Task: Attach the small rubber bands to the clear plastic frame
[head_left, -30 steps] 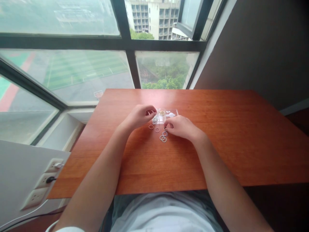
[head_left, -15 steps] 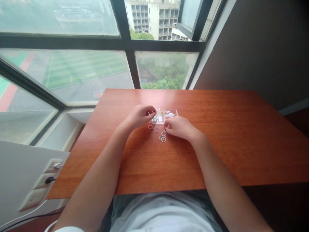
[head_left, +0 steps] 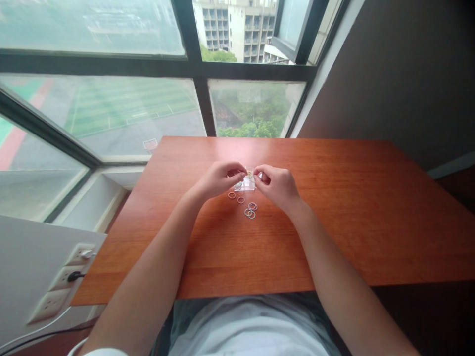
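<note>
A small clear compartment box stands on the table with coloured rings inside, partly covered by my hands. My left hand is over the box's left side, thumb and fingers pinched together; whatever is between them is too small to make out. Above the box's right side my right hand pinches a thin pale ring, barely visible at the fingertips. The two hands' fingertips nearly meet. In front of the box lie two single rings, a pinkish ring and another ring, and a small overlapping group of pale rings.
The reddish-brown wooden table spreads to both sides. Behind it is a dark-framed window, with a grey wall to the right. Wall sockets with plugs and cables are low at the left.
My right hand has lifted from the ring group and moved up over the box, and the group's top ring is gone from the table. My left hand has shifted slightly right.
</note>
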`<control>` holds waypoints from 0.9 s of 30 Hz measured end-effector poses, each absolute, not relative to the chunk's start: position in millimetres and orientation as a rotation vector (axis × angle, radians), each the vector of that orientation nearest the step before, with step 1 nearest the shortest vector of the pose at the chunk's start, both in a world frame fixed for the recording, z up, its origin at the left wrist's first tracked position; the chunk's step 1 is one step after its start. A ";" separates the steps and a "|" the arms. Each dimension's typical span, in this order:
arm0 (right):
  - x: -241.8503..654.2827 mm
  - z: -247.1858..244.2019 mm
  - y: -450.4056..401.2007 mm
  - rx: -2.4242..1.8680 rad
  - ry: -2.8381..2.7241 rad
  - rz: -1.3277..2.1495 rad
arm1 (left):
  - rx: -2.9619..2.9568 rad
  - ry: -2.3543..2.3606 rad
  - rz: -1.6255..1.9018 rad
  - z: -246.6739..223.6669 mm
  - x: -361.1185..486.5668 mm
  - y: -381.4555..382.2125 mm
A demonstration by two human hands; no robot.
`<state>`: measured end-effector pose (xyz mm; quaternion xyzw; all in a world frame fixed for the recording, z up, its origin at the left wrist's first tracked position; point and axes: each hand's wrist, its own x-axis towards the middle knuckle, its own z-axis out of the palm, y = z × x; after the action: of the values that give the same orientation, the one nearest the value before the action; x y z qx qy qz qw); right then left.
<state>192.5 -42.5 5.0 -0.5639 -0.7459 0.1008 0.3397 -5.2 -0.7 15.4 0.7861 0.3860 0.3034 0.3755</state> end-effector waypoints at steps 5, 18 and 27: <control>190.4 4.6 -42.9 -1.473 -1.931 0.236 | 1.856 0.873 0.729 14.5 0.0 -3.3; 189.8 4.0 -43.2 -1.467 -1.958 0.213 | 2.052 0.993 0.722 19.0 -1.8 -4.4; 190.2 4.5 -43.2 -1.478 -1.950 0.200 | 2.163 1.204 0.767 26.3 -23.2 3.8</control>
<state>190.2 -43.2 4.5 -0.5669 -0.7480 0.0769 0.3364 -23.2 3.8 26.3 0.8033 0.4473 0.2846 0.2714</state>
